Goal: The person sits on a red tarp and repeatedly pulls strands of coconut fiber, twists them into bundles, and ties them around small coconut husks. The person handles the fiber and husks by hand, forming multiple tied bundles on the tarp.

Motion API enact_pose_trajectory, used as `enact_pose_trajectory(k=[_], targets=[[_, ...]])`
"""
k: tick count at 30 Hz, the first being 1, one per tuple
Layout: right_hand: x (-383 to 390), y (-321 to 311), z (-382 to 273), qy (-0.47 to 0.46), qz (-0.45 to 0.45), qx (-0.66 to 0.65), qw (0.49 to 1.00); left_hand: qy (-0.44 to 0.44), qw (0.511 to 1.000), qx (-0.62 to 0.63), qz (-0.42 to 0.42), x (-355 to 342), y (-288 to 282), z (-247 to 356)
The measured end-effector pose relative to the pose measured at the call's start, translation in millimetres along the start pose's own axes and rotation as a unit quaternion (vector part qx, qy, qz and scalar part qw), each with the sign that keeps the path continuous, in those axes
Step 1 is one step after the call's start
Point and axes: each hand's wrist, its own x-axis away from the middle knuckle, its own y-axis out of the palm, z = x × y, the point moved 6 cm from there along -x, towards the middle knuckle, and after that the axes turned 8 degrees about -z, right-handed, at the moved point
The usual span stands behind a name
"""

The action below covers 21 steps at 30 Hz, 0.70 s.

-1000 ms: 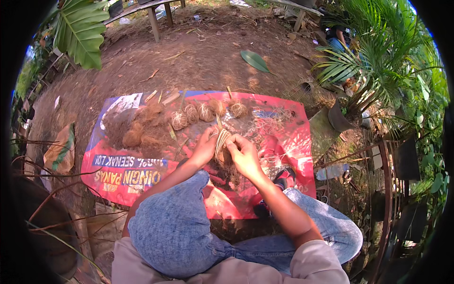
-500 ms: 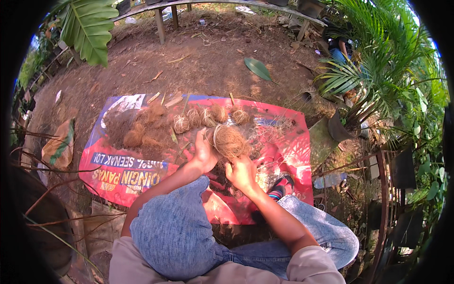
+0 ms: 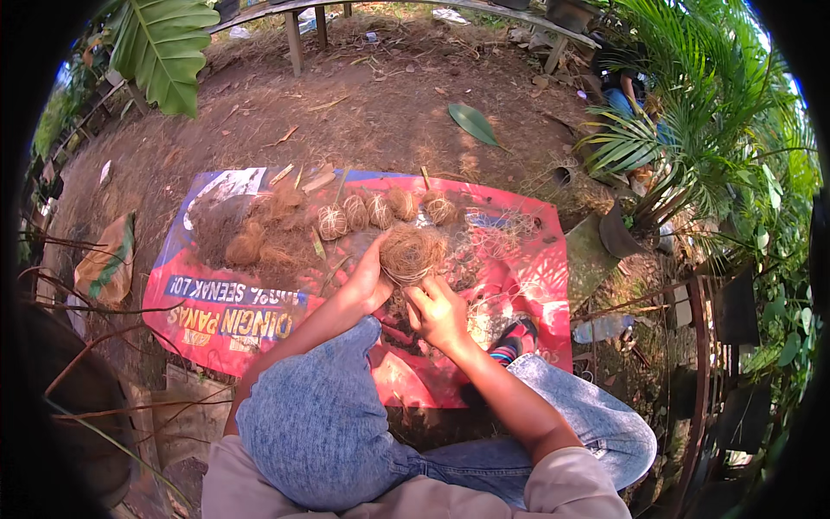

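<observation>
A round ball of brown coconut fibre [image 3: 415,253] is held up between my hands above the red sheet. My left hand [image 3: 373,275] grips its left side, with fingers partly hidden behind it. Against the lower right of the ball, my right hand [image 3: 437,312] is closed with thumb and fingers pinched together; a thin pale strand seems to run there, but it is too fine to make out surely. Just beyond stands a row of several fibre balls wrapped in pale string, among them one [image 3: 331,222] at the left end and one [image 3: 440,210] at the right end.
Loose brown fibre [image 3: 259,238] lies on the left of the red printed sheet [image 3: 519,285]. A tangle of pale string [image 3: 506,232] is on its right. A wooden bench [image 3: 398,7] stands far off, palm fronds [image 3: 674,130] at right. Another person [image 3: 624,86] is partly visible behind them.
The fibre ball has been turned in my hands, so its string band now sits lower. My right hand has shifted slightly down from the ball's lower side.
</observation>
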Motion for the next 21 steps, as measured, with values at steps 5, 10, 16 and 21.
enact_pose_trajectory(k=[5, 10, 16, 21], targets=[[-5, 3, 48, 0.127, 0.020, -0.160, 0.979, 0.011, 0.996, 0.043, -0.072, 16, 10, 9], [-12, 8, 81, 0.370, -0.026, -0.563, 0.739, 0.022, 0.988, -0.135, 0.072, 20, -5, 6], [-29, -30, -5, 0.153, 0.002, -0.316, 0.936, 0.049, 0.962, -0.232, 0.133, 9, -29, 2], [-1, 21, -21, 0.051, -0.101, -0.142, 0.983, 0.050, 0.998, -0.034, 0.005, 6, -18, 0]])
